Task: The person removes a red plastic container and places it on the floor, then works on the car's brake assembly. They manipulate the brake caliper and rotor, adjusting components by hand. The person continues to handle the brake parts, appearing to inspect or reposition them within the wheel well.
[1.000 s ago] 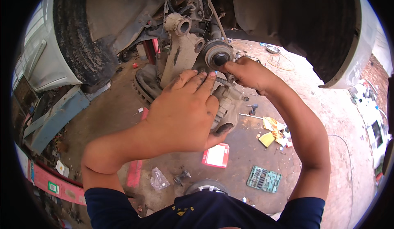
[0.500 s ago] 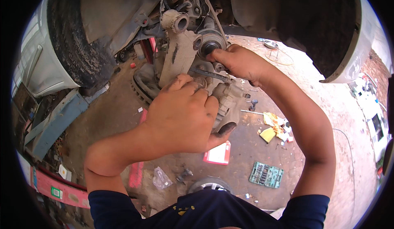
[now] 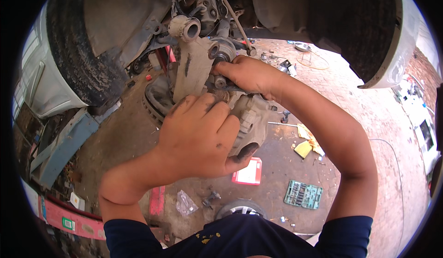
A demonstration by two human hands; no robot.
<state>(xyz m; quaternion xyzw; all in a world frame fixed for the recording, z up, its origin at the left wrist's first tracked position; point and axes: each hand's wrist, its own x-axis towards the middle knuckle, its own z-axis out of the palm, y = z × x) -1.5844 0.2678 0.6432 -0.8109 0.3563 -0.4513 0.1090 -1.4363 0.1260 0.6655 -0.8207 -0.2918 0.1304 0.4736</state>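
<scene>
In front of me hangs a dusty steering knuckle [image 3: 190, 68] with a round eye at its top. My left hand [image 3: 198, 135] is closed over the lower part of the knuckle, with fingers curled across it and a grease-blackened thumb near the brake caliper [image 3: 251, 119]. My right hand [image 3: 247, 74] grips the end of the drive shaft [image 3: 224, 50], beside the knuckle's right side. Its fingertips are partly hidden behind the metal. A brake disc [image 3: 152, 102] shows left of the knuckle, its remaining part covered.
Wheel-arch liner [image 3: 124, 18] and a body panel [image 3: 69, 73] surround the work. A blue-grey lift arm [image 3: 69, 142] stands left. On the floor lie a green socket set [image 3: 303, 194], a red-and-white box [image 3: 249, 171], a yellow cloth [image 3: 303, 149], a plastic bag [image 3: 185, 203] and a wheel [image 3: 240, 208].
The knuckle and shaft end have shifted left in the view. My right hand has moved left with the shaft end, and my left hand sits slightly lower and further left.
</scene>
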